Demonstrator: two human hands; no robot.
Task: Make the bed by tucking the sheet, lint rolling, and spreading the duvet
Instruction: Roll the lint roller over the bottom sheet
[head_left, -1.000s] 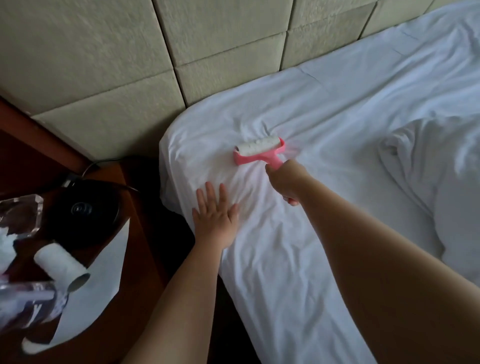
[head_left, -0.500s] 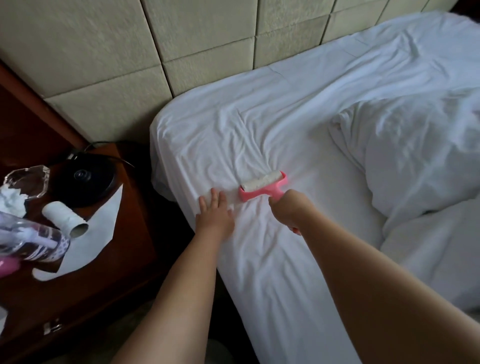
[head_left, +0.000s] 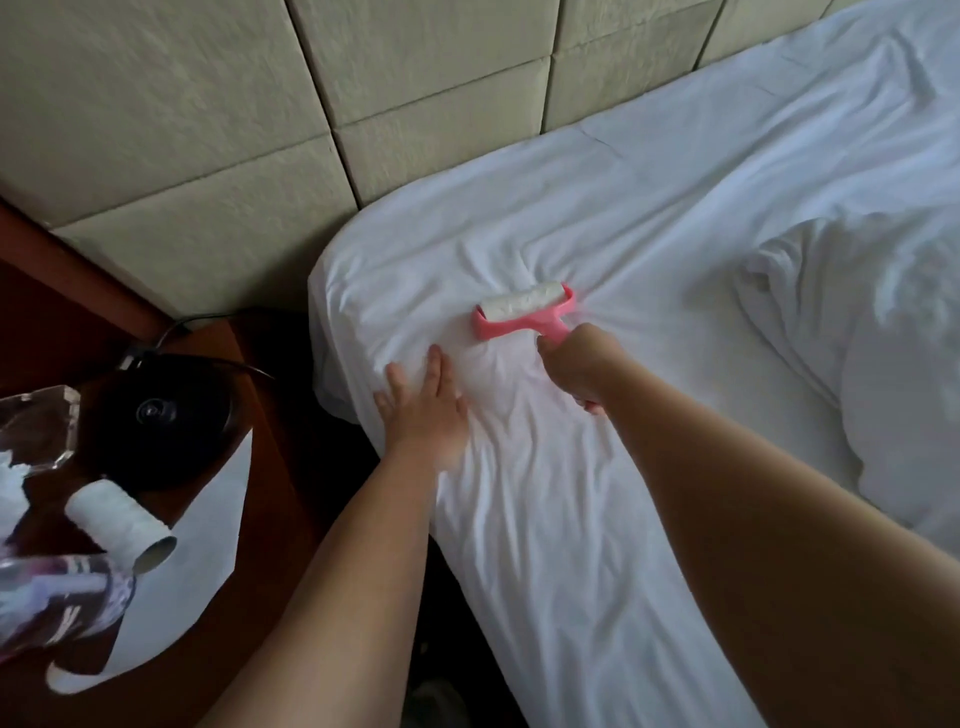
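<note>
A white sheet (head_left: 649, 218) covers the mattress, wrinkled around its near left corner. My right hand (head_left: 579, 366) grips the handle of a pink lint roller (head_left: 522, 312), whose white roll lies on the sheet near that corner. My left hand (head_left: 423, 408) presses flat on the sheet by the mattress edge, fingers straight, just left of the roller. A bunched white duvet (head_left: 872, 332) is heaped on the right side of the bed.
A padded beige headboard (head_left: 260, 119) runs behind the bed. To the left stands a dark wooden nightstand (head_left: 270, 415) with a black round base (head_left: 156, 421), a spare white roll (head_left: 117, 522), a sheet of white paper (head_left: 208, 525), a glass ashtray (head_left: 36, 431) and a plastic bottle (head_left: 52, 597).
The roller has travelled away from me, toward the headboard, after being pulled close half a second ago. My left hand stays flat on the sheet near the edge.
</note>
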